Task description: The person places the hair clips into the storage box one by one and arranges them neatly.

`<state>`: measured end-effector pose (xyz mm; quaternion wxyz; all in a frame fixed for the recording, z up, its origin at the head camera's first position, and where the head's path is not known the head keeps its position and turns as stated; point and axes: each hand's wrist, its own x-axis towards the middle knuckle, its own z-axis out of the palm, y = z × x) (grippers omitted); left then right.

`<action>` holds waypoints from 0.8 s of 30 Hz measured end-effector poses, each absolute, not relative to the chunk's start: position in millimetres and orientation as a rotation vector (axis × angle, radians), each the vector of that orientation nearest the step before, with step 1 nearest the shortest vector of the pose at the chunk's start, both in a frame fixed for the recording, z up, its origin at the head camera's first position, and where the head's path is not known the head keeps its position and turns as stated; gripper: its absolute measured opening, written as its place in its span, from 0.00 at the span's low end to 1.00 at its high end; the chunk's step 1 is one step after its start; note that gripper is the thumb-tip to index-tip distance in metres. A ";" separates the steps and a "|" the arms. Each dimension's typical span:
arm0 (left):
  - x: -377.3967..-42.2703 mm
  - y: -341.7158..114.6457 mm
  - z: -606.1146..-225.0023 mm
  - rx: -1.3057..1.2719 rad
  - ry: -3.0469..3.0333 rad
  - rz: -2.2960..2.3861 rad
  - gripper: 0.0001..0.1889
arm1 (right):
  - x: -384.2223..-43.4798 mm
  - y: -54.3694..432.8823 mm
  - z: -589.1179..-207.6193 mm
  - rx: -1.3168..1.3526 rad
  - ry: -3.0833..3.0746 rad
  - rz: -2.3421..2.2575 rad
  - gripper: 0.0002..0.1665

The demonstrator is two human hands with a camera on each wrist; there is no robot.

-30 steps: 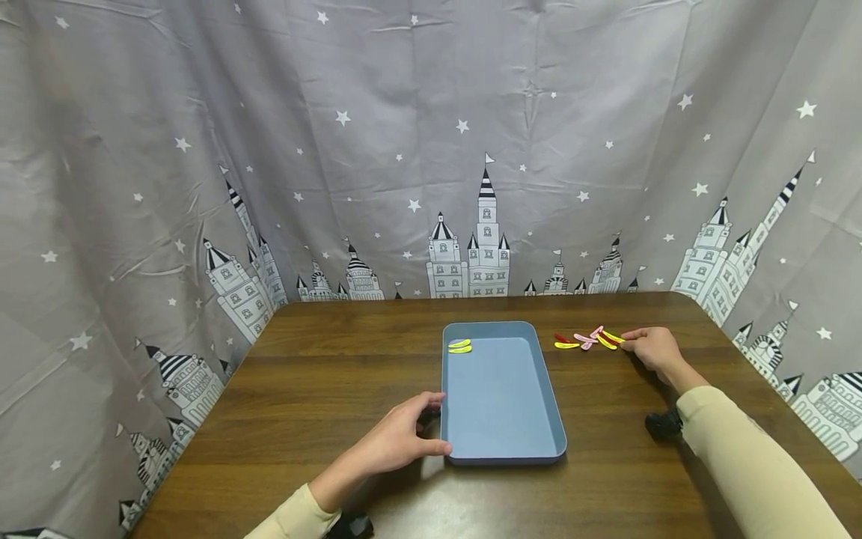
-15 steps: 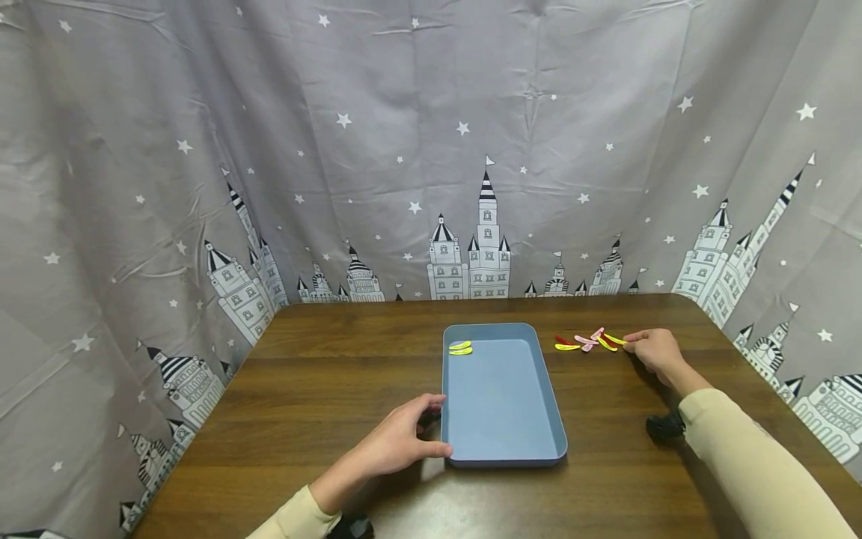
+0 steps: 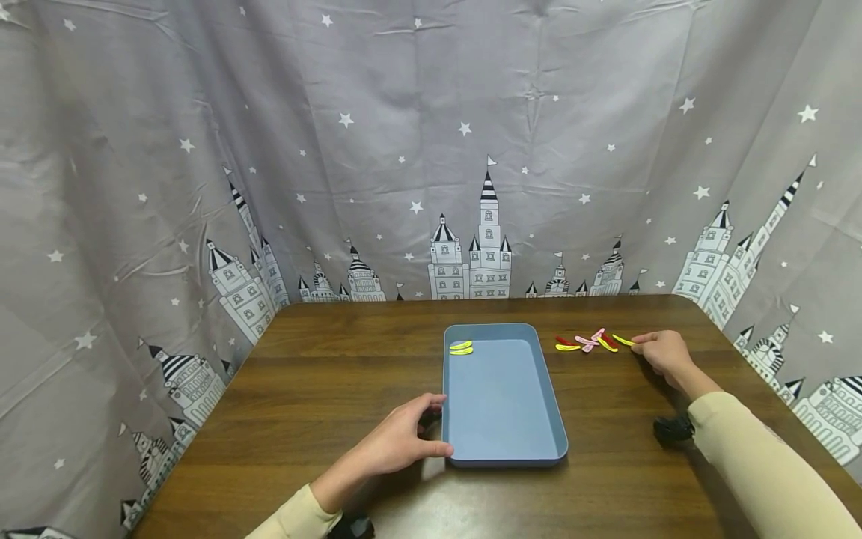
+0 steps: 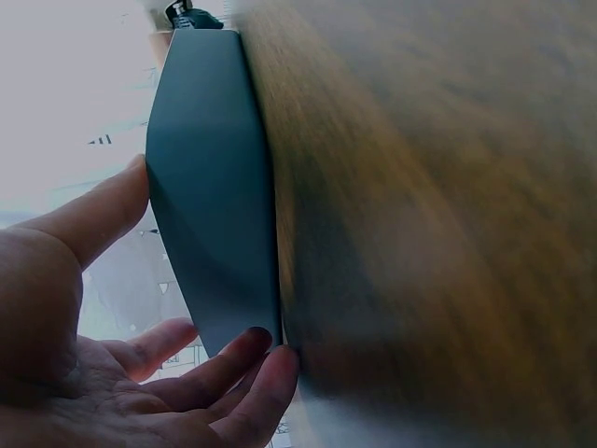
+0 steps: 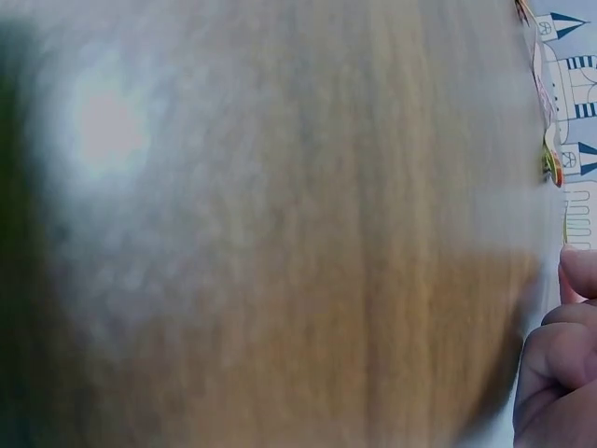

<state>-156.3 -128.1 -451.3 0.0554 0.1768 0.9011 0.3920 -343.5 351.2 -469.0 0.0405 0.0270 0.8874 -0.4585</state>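
Note:
My right hand [image 3: 663, 350] pinches one end of a yellow snap hair clip [image 3: 622, 340] between thumb and fingertips, just right of a small pile of clips. That pile holds pink hair clips [image 3: 586, 340], red clips [image 3: 564, 340] and yellow clips [image 3: 567, 347]. A blue-grey rectangular tray [image 3: 501, 408] stands mid-table, with two yellow hair clips [image 3: 461, 348] side by side in its far left corner. At the tray's left side rests my left hand [image 3: 404, 438], thumb on the rim and relaxed fingers touching the outer wall [image 4: 210, 168].
The brown wooden table [image 3: 350, 359] reaches back to a grey curtain [image 3: 377, 150] printed with castles and stars. Dark wrist-worn devices sit under both cuffs, such as the black one [image 3: 672, 430] at the right wrist.
My right hand has drawn the yellow hair clip a little to the right, apart from the pile. The left hand and the tray stay in place.

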 end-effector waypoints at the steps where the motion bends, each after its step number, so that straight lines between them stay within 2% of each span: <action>1: -156.3 -128.1 -451.1 0.535 2.733 1.192 0.42 | -343.2 351.6 -468.4 0.084 2.715 -1.404 0.24; 24: -156.3 -128.4 -453.6 0.516 2.742 1.168 0.43 | -336.7 336.6 -443.8 -0.012 2.720 -1.437 0.25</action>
